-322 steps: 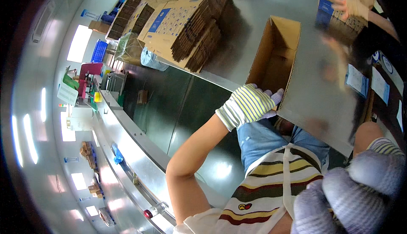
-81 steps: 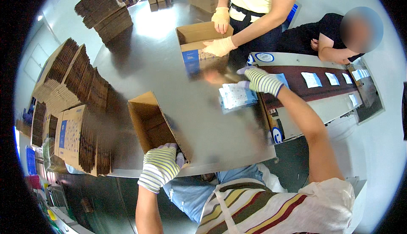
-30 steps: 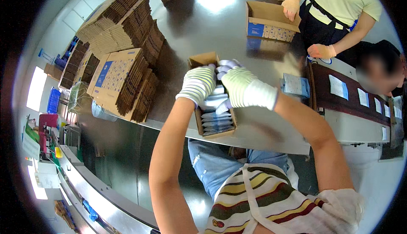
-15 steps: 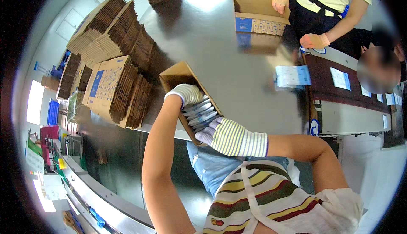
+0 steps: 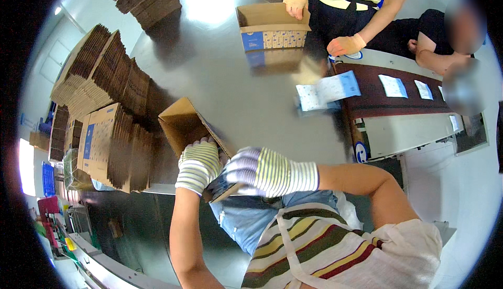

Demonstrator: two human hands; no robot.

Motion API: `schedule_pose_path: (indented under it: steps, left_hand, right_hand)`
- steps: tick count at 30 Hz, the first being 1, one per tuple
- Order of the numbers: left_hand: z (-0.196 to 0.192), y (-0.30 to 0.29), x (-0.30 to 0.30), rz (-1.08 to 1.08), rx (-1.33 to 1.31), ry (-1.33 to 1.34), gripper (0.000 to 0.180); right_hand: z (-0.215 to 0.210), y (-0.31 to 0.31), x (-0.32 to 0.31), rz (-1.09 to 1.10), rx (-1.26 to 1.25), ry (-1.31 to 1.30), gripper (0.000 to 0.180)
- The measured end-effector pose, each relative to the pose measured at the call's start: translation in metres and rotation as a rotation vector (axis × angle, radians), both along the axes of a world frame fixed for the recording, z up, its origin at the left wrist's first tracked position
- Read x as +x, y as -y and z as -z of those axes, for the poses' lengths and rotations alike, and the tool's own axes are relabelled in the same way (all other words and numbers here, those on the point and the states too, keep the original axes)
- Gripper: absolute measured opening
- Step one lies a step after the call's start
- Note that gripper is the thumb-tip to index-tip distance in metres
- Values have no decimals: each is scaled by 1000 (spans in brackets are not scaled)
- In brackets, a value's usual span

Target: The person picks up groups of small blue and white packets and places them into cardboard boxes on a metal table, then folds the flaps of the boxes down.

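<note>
A narrow open cardboard box [image 5: 175, 120] stands tilted at the table's near edge, just in front of my body. My left hand [image 5: 200, 164], in a striped knit glove, reaches down into it, its fingertips hidden inside. My right hand [image 5: 272, 173], in a matching glove and blurred by motion, lies across the box's near end with its fingers over the opening. Between the two hands a little of the blue-silver packets [image 5: 219, 182] shows; the hands cover most of them. What either hand grips cannot be made out.
Stacks of flattened cartons [image 5: 112, 145] stand on the left of the shiny metal table [image 5: 230, 90]. A conveyor [image 5: 367, 98] at the right carries blue-white packets [image 5: 393, 86], some overhanging its end. Beyond, a gloved co-worker's hand [image 5: 296, 1] touches another open box [image 5: 285, 39].
My right hand has moved onto the box's opening, covering packets that showed before. My left hand has turned, its fingers deeper in the box. The whole view has shifted, and another packet reaches the conveyor's end.
</note>
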State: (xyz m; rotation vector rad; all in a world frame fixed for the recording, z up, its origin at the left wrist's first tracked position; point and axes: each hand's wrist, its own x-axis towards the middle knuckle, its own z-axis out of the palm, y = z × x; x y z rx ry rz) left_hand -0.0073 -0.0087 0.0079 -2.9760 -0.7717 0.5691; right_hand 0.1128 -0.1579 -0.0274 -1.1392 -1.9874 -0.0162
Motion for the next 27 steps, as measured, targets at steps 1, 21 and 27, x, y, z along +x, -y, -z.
schedule_pose_path:
  steps: [1, 21, 27]
  left_hand:
    - [7, -2, -2, 8, 16, 64, 44]
    - [5, -8, -25, -62, -73, 150, 48]
    - [11, -11, -28, -90, -111, 192, 45]
  right_hand:
    - [-2, 5, 12, 40, -51, 38, 39]
    - [15, -15, 318, 325, -1241, 326, 60]
    - [27, -26, 254, 499, -1442, 628, 70]
